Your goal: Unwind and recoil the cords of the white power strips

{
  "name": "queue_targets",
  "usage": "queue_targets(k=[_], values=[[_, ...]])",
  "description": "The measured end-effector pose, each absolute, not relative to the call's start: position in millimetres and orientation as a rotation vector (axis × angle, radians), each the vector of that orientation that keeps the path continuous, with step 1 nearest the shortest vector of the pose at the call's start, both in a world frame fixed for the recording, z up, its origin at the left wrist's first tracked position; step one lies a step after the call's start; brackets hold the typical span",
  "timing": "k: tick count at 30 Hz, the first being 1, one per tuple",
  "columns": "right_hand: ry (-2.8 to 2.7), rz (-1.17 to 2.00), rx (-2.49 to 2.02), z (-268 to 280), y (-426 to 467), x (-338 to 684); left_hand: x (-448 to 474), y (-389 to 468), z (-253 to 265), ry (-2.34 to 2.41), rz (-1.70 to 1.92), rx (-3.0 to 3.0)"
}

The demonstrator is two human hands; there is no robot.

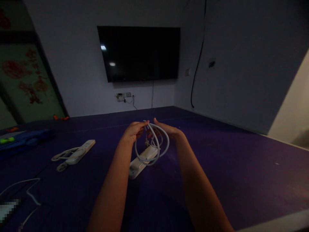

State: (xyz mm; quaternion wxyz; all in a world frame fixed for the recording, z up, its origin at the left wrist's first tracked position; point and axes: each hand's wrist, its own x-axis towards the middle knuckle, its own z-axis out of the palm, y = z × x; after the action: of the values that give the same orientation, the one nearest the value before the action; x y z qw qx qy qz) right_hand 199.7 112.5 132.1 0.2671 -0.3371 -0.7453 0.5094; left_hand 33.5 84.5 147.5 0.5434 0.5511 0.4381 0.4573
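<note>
My left hand (135, 130) is closed on the white cable (166, 146), thumb and fingers pinching the top of its loose coil. The loops hang down in front of a white power strip (137, 167), which lies at a slant on the purple surface. Close by on the other side of the coil is my right hand (167, 129). Its thumb sticks up apart from the fingers, which are partly hidden behind the loops. Near the far end of the strip, the plug area is dim and hard to make out.
To the left lies another white power strip (90, 145) with its cable looped over it. A thin white cord (32, 195) and a blurred pale object (8, 207) are at the lower left. Blue cloth (29, 138) lies farther back. A television (142, 53) hangs on the wall.
</note>
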Motion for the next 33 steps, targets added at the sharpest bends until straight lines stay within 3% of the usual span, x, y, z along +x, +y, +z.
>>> queue_targets(k=[3,7,12,19,23,27,33], values=[[-1.885,1.6,-0.907,125.0,111.0,196.2,28.0,85.6,148.5,1.057,1.143,1.278],[-1.764,1.509,-0.97,117.1,114.8,195.6,21.8,87.1,148.2,1.082,1.211,1.258],[-1.869,1.131,-1.003,117.7,121.8,207.2,23.5,90.4,144.7,1.116,1.273,1.257],[-1.876,0.361,-1.263,128.7,124.0,210.3,37.9,94.7,136.9,1.139,1.405,1.212],[-1.823,0.16,-1.339,134.0,118.9,200.3,41.9,98.7,133.3,1.138,1.536,1.149],[-1.827,0.263,-1.282,143.1,113.5,190.1,43.5,101.9,131.2,1.138,1.699,1.1],[-1.718,0.785,-1.074,155.4,102.6,175.7,48.7,105.9,131.7,1.064,1.996,0.986]])
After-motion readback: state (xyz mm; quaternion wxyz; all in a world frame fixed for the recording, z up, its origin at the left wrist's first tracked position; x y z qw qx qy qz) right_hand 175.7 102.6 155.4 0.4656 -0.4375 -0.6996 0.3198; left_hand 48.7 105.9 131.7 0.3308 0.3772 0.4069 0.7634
